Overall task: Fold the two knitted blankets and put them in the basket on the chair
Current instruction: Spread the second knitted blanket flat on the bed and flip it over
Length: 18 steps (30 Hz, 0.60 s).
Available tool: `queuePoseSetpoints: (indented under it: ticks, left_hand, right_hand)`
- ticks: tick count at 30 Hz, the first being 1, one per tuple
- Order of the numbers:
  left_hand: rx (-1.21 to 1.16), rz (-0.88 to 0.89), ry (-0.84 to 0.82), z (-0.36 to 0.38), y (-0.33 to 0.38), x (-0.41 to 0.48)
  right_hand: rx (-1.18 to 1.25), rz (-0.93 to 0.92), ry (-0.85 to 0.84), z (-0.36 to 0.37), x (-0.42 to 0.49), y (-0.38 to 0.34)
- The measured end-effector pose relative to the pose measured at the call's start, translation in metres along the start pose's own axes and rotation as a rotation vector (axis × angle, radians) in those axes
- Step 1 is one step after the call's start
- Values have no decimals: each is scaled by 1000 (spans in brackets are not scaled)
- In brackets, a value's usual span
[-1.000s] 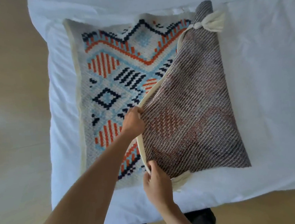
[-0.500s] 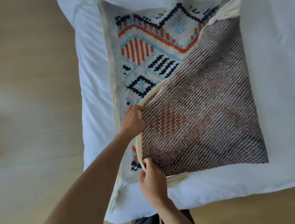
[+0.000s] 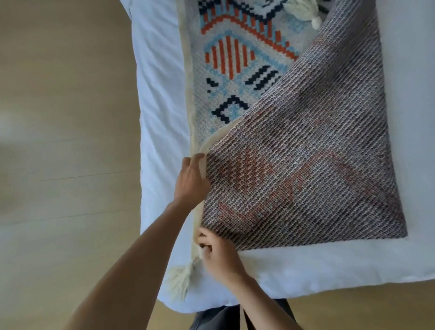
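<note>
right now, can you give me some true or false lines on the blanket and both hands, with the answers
1. The blanket lies on white bedding. True.
2. The left hand and the right hand both grip the blanket's cream edge. True.
3. A basket stands beside the blanket. False: no basket is in view.
4. The folded-over flap shows the colourful pattern. False: the flap shows the greyish reverse side; the pattern shows on the layer beneath.
5. A cream tassel lies on the patterned face at the far end. True.
</note>
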<state>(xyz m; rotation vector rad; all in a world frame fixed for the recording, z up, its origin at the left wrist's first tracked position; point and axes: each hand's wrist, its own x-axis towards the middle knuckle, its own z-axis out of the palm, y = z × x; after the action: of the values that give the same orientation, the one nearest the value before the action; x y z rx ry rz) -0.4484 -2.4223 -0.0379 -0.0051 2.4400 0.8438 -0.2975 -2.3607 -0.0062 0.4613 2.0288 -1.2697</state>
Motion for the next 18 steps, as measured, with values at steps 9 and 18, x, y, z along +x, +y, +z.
queuePoseSetpoints:
  ticks: [9,18]
  left_hand:
    - [70,-403,-174,47,-47,-109]
    - [283,-327,-271,49,-65,-155]
  right_hand:
    - [-185,-38,313,-48,-7,32]
    - [-613,-130,177,-56,-14,50]
